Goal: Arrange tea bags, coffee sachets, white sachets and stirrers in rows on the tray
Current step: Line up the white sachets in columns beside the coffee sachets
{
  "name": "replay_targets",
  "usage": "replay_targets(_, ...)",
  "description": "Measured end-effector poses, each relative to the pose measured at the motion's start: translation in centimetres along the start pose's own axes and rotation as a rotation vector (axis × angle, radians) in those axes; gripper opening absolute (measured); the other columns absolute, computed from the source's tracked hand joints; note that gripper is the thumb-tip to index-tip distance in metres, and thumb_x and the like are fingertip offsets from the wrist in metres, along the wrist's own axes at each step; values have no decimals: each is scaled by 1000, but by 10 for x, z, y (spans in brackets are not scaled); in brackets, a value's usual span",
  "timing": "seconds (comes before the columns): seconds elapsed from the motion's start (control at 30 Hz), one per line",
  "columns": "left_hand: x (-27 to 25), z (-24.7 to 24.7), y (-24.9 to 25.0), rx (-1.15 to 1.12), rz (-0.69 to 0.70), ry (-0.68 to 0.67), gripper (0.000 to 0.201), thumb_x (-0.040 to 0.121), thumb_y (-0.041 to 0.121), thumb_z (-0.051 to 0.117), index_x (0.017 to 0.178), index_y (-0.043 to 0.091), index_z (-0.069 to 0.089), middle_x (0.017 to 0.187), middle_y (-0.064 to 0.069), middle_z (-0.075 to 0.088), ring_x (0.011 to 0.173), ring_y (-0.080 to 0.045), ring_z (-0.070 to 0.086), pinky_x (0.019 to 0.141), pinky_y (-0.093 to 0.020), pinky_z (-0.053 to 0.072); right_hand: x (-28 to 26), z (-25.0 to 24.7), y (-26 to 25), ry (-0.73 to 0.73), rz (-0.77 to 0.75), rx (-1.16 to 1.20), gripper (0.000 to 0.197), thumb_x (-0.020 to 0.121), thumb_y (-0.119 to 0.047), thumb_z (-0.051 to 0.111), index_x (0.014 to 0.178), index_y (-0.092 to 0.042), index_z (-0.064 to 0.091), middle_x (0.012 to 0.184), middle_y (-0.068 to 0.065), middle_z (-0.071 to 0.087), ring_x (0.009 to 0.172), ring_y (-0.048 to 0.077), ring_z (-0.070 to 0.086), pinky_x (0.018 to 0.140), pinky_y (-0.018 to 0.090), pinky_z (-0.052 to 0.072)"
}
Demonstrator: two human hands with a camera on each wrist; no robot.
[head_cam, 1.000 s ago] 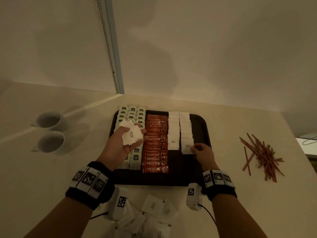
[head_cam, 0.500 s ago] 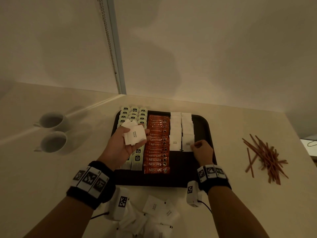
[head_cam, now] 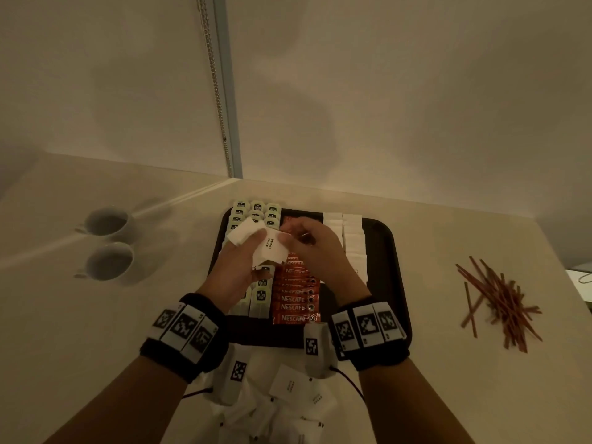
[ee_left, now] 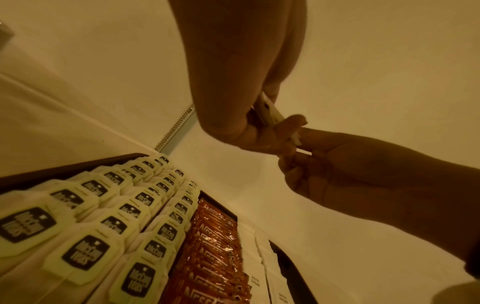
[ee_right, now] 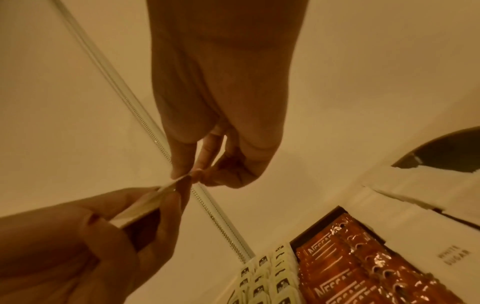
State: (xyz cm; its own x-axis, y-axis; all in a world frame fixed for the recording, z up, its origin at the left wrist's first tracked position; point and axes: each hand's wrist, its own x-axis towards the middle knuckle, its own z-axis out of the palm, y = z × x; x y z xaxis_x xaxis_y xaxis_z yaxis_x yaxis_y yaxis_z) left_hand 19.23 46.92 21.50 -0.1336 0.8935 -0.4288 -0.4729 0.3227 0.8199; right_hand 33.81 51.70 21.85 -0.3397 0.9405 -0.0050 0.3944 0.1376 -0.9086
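White cups, two; hands, two.

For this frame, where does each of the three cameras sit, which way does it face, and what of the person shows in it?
Head: above, facing forward and down at the tray; both forearms show.
Left wrist: under the left hand, facing along it to the wall over the tea bags.
Right wrist: under the right hand, facing likewise.
Shared: both wrist views show the white sachets between both hands.
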Motion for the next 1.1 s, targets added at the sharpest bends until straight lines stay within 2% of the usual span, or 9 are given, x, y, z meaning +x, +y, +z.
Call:
replay_targets(0.1, -3, -3, 1, -29, 9, 19, 16, 97, 21, 51, 112, 20, 55, 97, -9, 64, 77, -19, 63, 43, -22, 47, -3, 4, 3, 49, 63, 38, 5, 88, -22, 63, 83, -24, 61, 82, -10, 62, 72, -5, 55, 67, 7, 45)
replay_targets(0.2, -1, -5, 0, -80, 17, 55, 29, 94, 7, 52, 121, 18, 51, 106, -5, 62, 92, -20, 62, 49, -21, 53, -9, 5, 5, 60, 135, 164, 3, 89, -17, 62, 86, -14, 62, 86, 3, 66, 68, 5, 59, 66, 16, 52)
replay_targets(0.33, -2, -6, -4, 29, 79, 52, 29, 89, 8, 62, 116, 20, 57, 109, -5, 66, 94, -19, 66, 52, -21, 53, -15, 2, 8, -15, 173, 164, 11, 88, -23, 64, 96, -16, 65, 92, 6, 67, 75, 12, 62, 67, 17, 51)
replay_targets(0.47, -1, -2, -3, -19, 59, 36, 22, 90, 7, 60, 106, 22, 58, 106, -3, 65, 92, -17, 66, 59, -23, 57, -13, -4, 10, 8, 158, 161, 7, 87, -24, 64, 91, -19, 67, 92, 4, 68, 83, 19, 65, 73, 26, 56)
replay_targets(0.57, 2, -2, -2, -229, -17, 0, 27, 95, 2, 45, 120, 9, 53, 112, -13, 63, 99, -27, 64, 60, -27, 59, -16, -18, 20, 84, 221, 321, 10, 88, -17, 63, 95, -10, 66, 97, 8, 68, 83, 20, 67, 73, 28, 57)
replay_targets(0.67, 3, -8, -1, -294, -39, -51, 37, 95, 2, 38, 131, -4, 46, 102, -21, 68, 95, -33, 68, 63, -28, 58, -20, -36, 47, 256, 328, 418, 18, 88, -9, 61, 105, -1, 63, 103, 12, 66, 86, 18, 67, 73, 24, 57)
replay_targets(0.83, 2, -11, -1, -416, -75, -61, 43, 95, 7, 34, 138, 5, 38, 95, -26, 70, 88, -36, 70, 66, -32, 60, -32, -45, 104, 320, 572, 87, 21, 90, -13, 60, 109, -6, 63, 105, 10, 66, 80, 11, 63, 65, 19, 52)
replay_targets(1.0, 4, -10, -3, -434, -107, -65, 47, 96, 8, 30, 143, 6, 33, 95, -27, 70, 85, -37, 70, 62, -32, 59, -39, -33, 130, 274, 682, -31, 27, 90, -16, 61, 116, -9, 61, 109, 5, 62, 91, 14, 59, 77, 27, 54)
replay_targets(1.1, 4, -10, -4, -449, -120, -53, 49, 96, 8, 31, 144, 6, 32, 113, -31, 62, 89, -38, 69, 61, -34, 59, -35, -27, 134, 270, 701, -67, 27, 89, -16, 62, 115, -9, 62, 111, 7, 62, 92, 15, 59, 81, 30, 54)
